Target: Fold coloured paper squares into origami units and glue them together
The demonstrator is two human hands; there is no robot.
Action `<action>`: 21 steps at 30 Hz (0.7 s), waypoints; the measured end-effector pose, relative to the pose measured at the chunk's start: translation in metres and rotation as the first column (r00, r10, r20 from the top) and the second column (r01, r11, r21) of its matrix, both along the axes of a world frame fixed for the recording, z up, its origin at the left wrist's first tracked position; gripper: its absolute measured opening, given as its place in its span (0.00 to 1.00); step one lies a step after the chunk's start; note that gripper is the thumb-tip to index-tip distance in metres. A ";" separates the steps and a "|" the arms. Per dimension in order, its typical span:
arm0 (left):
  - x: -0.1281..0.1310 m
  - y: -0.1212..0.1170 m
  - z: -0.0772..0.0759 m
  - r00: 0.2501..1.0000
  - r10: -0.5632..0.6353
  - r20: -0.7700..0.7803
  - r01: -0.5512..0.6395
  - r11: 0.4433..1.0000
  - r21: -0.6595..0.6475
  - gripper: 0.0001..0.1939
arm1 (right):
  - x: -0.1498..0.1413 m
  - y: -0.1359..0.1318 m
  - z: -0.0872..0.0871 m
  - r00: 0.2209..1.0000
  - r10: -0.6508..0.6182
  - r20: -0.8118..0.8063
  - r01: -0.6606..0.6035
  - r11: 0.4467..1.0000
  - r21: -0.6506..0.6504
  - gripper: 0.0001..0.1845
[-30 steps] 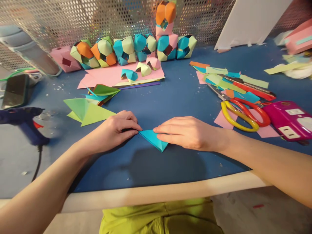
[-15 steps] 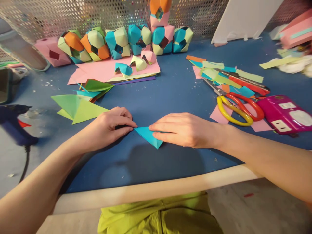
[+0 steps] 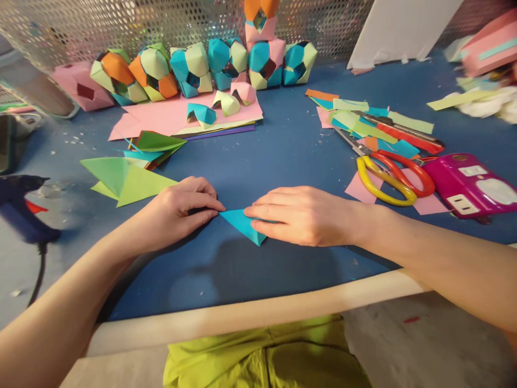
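A blue folded paper triangle [image 3: 244,223] lies on the table in front of me, its point turned toward me. My left hand [image 3: 188,213] has thumb and forefinger closed on the paper's left corner. Stretched flat across the right part of the paper, my right hand [image 3: 302,215] presses it down and hides that end. The fingers of this hand are straight and close together, with the thumb lower down. Just beyond my left hand are green folded papers [image 3: 145,186].
Several folded paper balls [image 3: 189,67] line the back by a perforated metal panel [image 3: 161,21]. Scissors [image 3: 388,178], a red cutter [image 3: 416,137], paper strips [image 3: 355,124] and a magenta power outlet block [image 3: 470,183] lie right. A glue gun [image 3: 26,207] is at left.
The whole view has shifted slightly to the left. Both hands keep almost the same position on the blue paper.
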State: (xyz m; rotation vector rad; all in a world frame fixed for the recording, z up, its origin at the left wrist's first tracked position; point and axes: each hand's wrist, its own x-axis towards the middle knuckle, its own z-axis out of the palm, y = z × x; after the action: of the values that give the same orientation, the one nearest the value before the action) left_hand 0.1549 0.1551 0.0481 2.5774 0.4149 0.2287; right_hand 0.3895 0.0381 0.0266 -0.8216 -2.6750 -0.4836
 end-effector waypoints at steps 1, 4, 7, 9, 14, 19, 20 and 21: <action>0.000 0.000 0.000 1.000 -0.004 0.008 0.004 1.000 0.002 0.12 | 0.000 0.000 0.000 1.000 -0.001 0.002 0.001 1.000 0.002 0.15; 0.000 -0.001 0.000 0.999 -0.007 0.038 0.007 1.000 0.004 0.11 | 0.000 -0.001 0.001 1.000 0.002 0.016 -0.002 1.000 0.005 0.15; 0.001 -0.001 -0.001 1.000 0.011 0.022 -0.011 1.000 0.002 0.11 | -0.001 -0.001 0.003 0.999 0.002 0.041 -0.002 1.000 0.003 0.16; 0.001 0.000 -0.002 0.999 0.011 0.033 -0.011 1.000 0.002 0.11 | -0.001 0.000 0.003 0.998 -0.003 0.055 0.003 1.000 -0.003 0.16; -0.001 -0.001 -0.001 0.996 0.001 0.089 -0.006 0.998 0.061 0.10 | 0.000 -0.001 0.005 0.997 -0.002 0.071 0.003 1.000 -0.017 0.16; 0.003 -0.022 0.008 0.974 -0.180 0.135 0.156 0.972 0.175 0.12 | 0.001 -0.002 0.006 0.996 -0.015 0.090 0.018 0.999 -0.028 0.16; 0.005 -0.026 0.009 0.966 -0.229 0.118 0.204 0.959 0.195 0.12 | 0.001 -0.002 0.007 0.996 -0.020 0.093 0.023 0.999 -0.032 0.16; 0.007 -0.031 0.009 0.962 -0.259 0.090 0.235 0.948 0.215 0.13 | 0.000 -0.003 0.007 0.995 -0.024 0.093 0.027 0.999 -0.035 0.16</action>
State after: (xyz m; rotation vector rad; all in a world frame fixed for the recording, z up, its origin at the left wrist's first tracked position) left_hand 0.1615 0.1243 0.0573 2.7641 0.0220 0.3457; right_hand 0.3899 0.0355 0.0332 -0.8651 -2.7684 -0.4912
